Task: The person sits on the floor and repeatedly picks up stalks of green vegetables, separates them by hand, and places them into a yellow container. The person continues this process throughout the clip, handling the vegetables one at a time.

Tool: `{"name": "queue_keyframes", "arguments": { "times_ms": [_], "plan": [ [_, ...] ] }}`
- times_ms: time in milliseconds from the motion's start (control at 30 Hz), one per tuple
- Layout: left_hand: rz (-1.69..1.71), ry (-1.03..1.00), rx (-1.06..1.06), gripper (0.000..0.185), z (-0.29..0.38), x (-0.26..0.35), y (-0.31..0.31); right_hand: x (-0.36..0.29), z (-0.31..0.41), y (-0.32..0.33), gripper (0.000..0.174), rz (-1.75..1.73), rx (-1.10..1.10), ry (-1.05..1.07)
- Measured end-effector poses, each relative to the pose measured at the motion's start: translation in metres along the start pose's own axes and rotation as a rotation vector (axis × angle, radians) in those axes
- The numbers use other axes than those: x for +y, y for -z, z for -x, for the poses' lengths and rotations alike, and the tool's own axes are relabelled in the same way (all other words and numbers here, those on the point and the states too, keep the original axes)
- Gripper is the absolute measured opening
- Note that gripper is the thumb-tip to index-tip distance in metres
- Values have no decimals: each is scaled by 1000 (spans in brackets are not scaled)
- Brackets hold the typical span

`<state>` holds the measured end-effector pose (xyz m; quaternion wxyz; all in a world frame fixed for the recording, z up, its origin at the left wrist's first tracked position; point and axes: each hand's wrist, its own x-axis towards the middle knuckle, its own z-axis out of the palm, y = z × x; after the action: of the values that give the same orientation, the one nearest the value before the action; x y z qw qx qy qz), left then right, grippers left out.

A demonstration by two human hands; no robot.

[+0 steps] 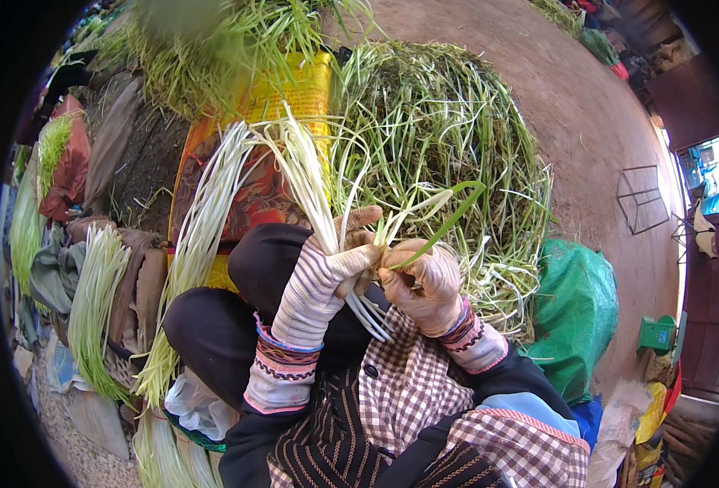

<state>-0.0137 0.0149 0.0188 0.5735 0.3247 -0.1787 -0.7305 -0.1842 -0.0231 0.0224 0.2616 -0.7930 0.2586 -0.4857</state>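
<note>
My left hand [350,247], in a striped knit glove, is closed around a bunch of pale blanched chives [306,177]; its white stem ends stick out below the fist. My right hand [423,280], in a soiled glove, pinches a few loose leaves, among them a broad green leaf [448,222], close against the left fingers. Across my knee lies a long bundle of pale stalks [198,226]. Directly beyond my hands rises a large heap of green and whitish leaves [426,134].
A yellow and red printed sack [298,85] lies ahead, with more greens [213,67] on it. A green woven sack [573,305] stands at right, near a metal frame [643,198]. At left are another bundle of stalks [97,305] and a red bag [66,165].
</note>
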Motion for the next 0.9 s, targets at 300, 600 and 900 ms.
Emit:
{"name": "queue_keyframes", "arguments": {
  "times_ms": [300, 600, 900],
  "plan": [
    [-65, 60, -10, 53, 4, -1, 2, -7, 14, 4, 22, 38, -54, 1],
    [17, -54, 30, 49, 3, -5, -4, -18, 48, 16, 11, -147, -193, -374],
    [110, -153, 50, 40, -1, -10, 2, 51, 87, 59, 24, 628, -569, -766]
  ]
}}
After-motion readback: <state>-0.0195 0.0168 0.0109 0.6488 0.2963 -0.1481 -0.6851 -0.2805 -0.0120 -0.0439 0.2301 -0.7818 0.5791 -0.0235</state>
